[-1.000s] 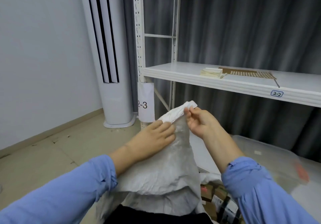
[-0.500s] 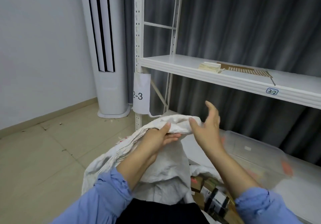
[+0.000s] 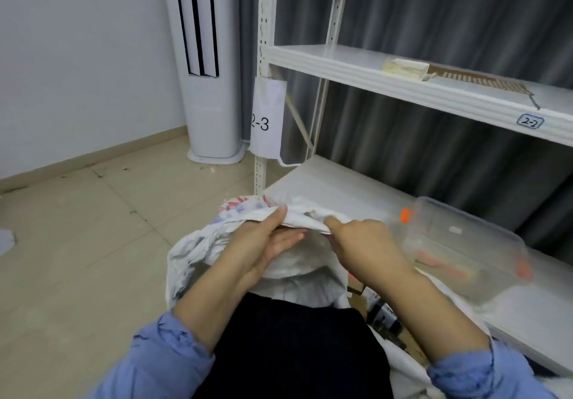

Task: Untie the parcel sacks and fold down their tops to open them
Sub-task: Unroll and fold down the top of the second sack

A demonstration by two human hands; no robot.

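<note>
A white woven parcel sack (image 3: 198, 250) stands on the floor in front of me, its mouth open and its far rim rolled outward, with red and blue print showing at the fold. My left hand (image 3: 266, 243) pinches that rim, thumb on top and fingers inside the mouth. Beside it my right hand (image 3: 362, 243) grips the same rim from above. A dark item fills the near part of the sack's opening. Small boxes (image 3: 381, 312) show low at the right, below my right forearm.
A white metal shelf rack (image 3: 372, 70) stands right behind the sack, its post tagged "2-3". A clear plastic bin (image 3: 465, 243) lies on the lowest shelf at right. A tall white air conditioner (image 3: 204, 88) stands in the corner. Tiled floor spreads to the left.
The sack's top, held up in a bunch a second ago, has been spread and turned down. My right hand, open half a second ago, now grips the rim. The view tilted down.
</note>
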